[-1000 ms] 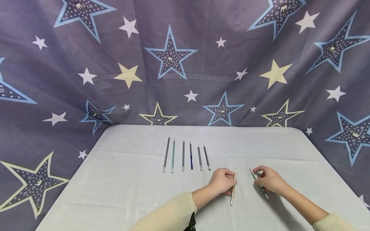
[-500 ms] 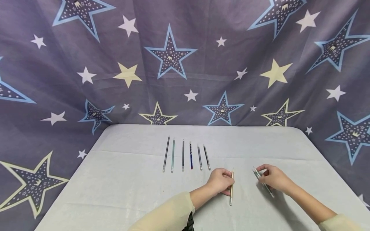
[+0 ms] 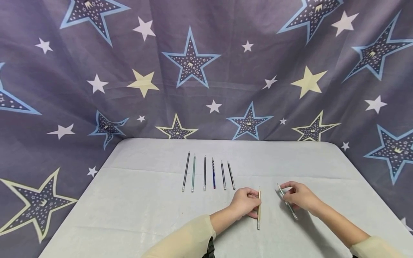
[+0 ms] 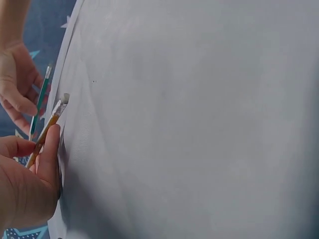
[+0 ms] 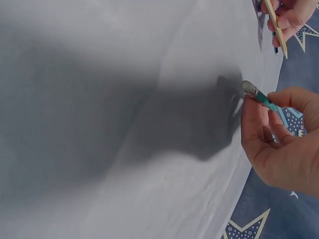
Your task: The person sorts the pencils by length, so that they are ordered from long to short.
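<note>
My left hand [image 3: 244, 203] pinches a yellow pencil [image 3: 259, 221] between thumb and fingers, its eraser end towards me. In the left wrist view, the metal band and worn whitish eraser of that yellow pencil [image 4: 52, 120] stick out past the fingertips. To the right, my right hand [image 3: 301, 197] holds a green pencil [image 3: 293, 213] by its middle, tilted with the tip up and left. The right wrist view shows the eraser end of this green pencil [image 5: 262, 98] between thumb and fingers, with the hand's shadow on the cloth beside it.
Left of the hands several pencils lie in a spaced row, among them a black one [image 3: 185, 172], a green one [image 3: 193, 173] and a blue patterned one [image 3: 213, 176]. They rest on a white-covered table [image 3: 129, 208]. A star-patterned curtain [image 3: 226, 71] hangs behind.
The right hand with the green pencil shifted right, then came back left. My left hand with the yellow pencil moved slightly left and then stayed. The row of pencils has not changed.
</note>
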`<move>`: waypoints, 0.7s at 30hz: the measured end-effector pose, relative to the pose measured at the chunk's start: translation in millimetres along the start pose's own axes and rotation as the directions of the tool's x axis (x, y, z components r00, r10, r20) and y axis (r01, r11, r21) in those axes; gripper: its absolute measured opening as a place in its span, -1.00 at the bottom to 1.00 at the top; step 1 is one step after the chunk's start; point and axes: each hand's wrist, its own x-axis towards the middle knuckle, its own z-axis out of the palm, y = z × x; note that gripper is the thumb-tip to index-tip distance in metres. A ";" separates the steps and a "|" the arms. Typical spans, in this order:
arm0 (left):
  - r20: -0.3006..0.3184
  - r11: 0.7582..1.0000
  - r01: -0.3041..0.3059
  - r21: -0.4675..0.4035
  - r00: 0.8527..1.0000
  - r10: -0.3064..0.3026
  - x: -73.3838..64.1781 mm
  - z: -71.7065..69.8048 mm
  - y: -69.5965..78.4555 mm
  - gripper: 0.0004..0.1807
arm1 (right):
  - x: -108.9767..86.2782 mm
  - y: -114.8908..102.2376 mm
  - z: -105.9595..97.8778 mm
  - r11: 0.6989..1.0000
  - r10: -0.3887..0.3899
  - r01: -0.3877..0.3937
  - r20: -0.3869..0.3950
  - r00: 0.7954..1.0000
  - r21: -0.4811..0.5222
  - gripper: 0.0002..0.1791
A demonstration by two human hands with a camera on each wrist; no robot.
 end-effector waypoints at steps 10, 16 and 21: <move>-0.038 0.998 -0.018 -0.063 0.999 0.015 -0.2 -7.4 1.4 -0.73 | 6.6 -9.4 9.8 0.995 -0.012 0.011 0.014 1.000 0.102 -0.50; -0.061 0.996 -0.038 -0.086 0.998 0.033 2.8 -17.1 1.2 -0.70 | 8.0 -15.7 16.3 0.988 -0.016 0.011 0.032 0.999 0.151 -0.48; -0.068 0.994 -0.047 -0.094 0.997 0.041 2.6 -24.1 -0.2 -0.66 | 11.7 -19.4 22.2 0.982 -0.008 0.001 0.037 0.999 0.187 -0.46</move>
